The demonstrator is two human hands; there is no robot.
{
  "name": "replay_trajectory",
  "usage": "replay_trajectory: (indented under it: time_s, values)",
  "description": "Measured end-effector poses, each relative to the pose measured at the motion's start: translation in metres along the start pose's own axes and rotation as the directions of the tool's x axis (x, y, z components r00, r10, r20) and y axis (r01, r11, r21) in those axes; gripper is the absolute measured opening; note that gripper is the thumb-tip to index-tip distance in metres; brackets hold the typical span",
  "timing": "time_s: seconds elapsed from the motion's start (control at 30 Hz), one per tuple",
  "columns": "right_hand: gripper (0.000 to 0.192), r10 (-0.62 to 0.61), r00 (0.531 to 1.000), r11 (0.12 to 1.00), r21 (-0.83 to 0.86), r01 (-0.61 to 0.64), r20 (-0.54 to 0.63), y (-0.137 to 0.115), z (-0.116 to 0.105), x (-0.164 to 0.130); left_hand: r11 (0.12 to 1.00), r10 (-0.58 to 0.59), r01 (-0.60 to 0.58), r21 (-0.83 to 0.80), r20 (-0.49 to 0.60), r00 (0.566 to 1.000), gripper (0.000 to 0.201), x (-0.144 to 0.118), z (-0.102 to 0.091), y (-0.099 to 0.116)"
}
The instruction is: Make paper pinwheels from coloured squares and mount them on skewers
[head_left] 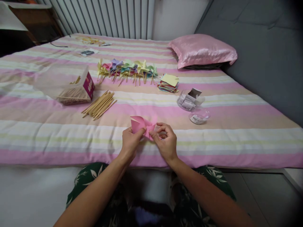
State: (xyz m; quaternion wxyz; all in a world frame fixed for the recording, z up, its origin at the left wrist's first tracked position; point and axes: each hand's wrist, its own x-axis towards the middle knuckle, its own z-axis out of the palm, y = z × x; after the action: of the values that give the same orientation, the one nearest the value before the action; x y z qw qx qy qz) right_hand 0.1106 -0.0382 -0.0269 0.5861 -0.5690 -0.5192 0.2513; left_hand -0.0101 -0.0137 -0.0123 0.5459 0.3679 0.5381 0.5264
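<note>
A: Where is the pink paper (138, 124)?

B: Between the two hands, above the near edge of the bed (224, 138). It lies just ahead of the left hand (130, 140) and to the left of the right hand (167, 138).

A: Which way does it run?

B: Broadly from side to side, with a folded wing curling up at its left end. The right end is partly covered by fingers.

A: Which hand is nearer its middle?

B: The left; its thumb lies across the front, close to the centre folds.

A: How wide is the left grip?

B: Narrow. The thumb presses the paper in front, and the other fingers are mostly tucked behind it.

A: And the right?

B: Narrow too: thumb and forefinger pinch at the paper's right side. Whether something small sits between them as well, I can't tell.

A: What else is about?

B: A bundle of wooden sticks (99, 105) ahead and to the left, nearer the left hand, slanting away to the right. Two small round boxes (186, 102) (199, 117) are nearer the right hand. Farther off are a row of pinwheels (127, 69) and a stack of coloured paper squares (171, 81).
</note>
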Motion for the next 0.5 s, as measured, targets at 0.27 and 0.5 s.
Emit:
replay_trajectory:
  time_s: [0.27, 0.5]
  values:
    - [0.011, -0.261, 0.961, 0.96, -0.08, 0.269, 0.094, -0.008, -0.019, 0.016, 0.998, -0.034, 0.031, 0.051, 0.073, 0.997, 0.013, 0.001, -0.004, 0.0]
    - [0.006, -0.239, 0.947, 0.964, -0.062, 0.258, 0.216, -0.006, -0.022, 0.023, 0.994, -0.072, 0.06, 0.092, 0.135, 0.988, 0.016, 0.0, -0.004, 0.005]
